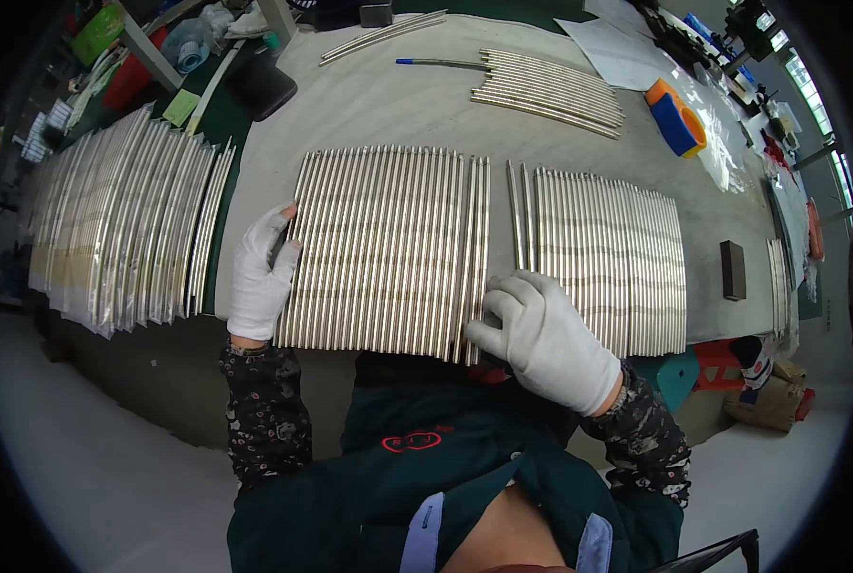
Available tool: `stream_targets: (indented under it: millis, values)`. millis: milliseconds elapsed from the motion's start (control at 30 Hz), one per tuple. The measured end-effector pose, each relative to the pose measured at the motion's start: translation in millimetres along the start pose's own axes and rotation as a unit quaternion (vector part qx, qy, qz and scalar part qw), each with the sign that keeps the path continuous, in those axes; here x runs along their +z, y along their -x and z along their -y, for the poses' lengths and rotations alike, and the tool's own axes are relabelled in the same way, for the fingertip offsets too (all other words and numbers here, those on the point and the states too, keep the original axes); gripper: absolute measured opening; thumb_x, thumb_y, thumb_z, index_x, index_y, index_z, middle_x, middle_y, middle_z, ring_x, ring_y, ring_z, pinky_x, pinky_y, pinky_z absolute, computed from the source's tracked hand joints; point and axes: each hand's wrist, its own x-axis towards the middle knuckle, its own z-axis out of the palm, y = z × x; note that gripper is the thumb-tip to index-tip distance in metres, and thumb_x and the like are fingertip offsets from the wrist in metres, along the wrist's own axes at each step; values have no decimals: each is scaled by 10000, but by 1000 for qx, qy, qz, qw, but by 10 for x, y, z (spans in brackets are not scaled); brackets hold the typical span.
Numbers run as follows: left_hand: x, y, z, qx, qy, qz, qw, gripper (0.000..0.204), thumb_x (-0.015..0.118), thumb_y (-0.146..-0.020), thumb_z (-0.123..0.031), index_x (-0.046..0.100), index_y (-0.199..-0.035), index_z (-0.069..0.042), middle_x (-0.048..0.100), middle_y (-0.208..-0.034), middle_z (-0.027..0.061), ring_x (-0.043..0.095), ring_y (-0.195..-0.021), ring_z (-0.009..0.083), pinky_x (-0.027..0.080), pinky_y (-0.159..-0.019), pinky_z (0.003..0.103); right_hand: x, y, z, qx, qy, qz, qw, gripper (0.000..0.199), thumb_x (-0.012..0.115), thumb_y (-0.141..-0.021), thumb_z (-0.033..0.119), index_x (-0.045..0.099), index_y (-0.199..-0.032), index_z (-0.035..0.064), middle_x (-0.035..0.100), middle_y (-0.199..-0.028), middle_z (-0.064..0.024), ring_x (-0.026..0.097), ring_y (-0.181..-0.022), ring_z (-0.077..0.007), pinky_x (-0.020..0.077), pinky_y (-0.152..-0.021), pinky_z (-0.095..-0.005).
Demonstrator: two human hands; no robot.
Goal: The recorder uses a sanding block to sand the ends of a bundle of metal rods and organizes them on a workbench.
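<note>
Two rows of thin, silvery metal rods lie side by side on the pale table: a left row (379, 248) and a right row (608, 263). My left hand (259, 277), in a white glove with bare fingertips, rests against the outer left edge of the left row, thumb and fingers apart. Gloved in white too, my right hand (541, 334) is bent over the gap between the rows. Its curled fingers and thumb close on a metal rod (476, 267) near the lower right end of the left row. A few rods there stand slightly apart from the rest.
Bagged rods (111, 220) are stacked at the left. Farther back lie another group of rods (550, 91), a blue pen (436, 63) and some loose rods (379, 38). A blue-and-orange tape dispenser (676, 116) and a dark block (733, 270) are at the right.
</note>
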Motion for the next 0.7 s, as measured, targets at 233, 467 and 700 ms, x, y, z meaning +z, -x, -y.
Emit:
stream_targets:
  millis: [233, 467, 700]
  values:
    - [-5, -2, 39, -9, 35, -2, 999, 375, 611, -908, -23, 610, -1282, 0, 646, -1281, 170, 612, -1187, 320, 457, -1041, 385, -26, -107, 20, -18, 2, 9, 1000, 256, 561, -822, 141, 636, -1055, 66, 606, -952, -99, 603, -1040, -280, 473, -992, -432]
    - [-22, -3, 17, -9, 41, 2, 999, 405, 604, -901, -3, 600, -1306, -1, 636, -1301, 169, 599, -1214, 305, 444, -1060, 376, 41, -203, 31, -41, 1, -28, 999, 204, 578, -801, 134, 657, -976, 65, 588, -919, -100, 597, -975, -274, 486, -952, -421]
    - [-63, 11, -50, -104, 161, 5, 981, 386, 573, -960, -19, 581, -1346, 9, 592, -1370, 131, 544, -1291, 220, 398, -1116, 338, 70, -266, 24, -33, -17, -10, 999, 201, 571, -776, 99, 636, -963, 67, 572, -875, -93, 589, -931, -274, 496, -911, -410]
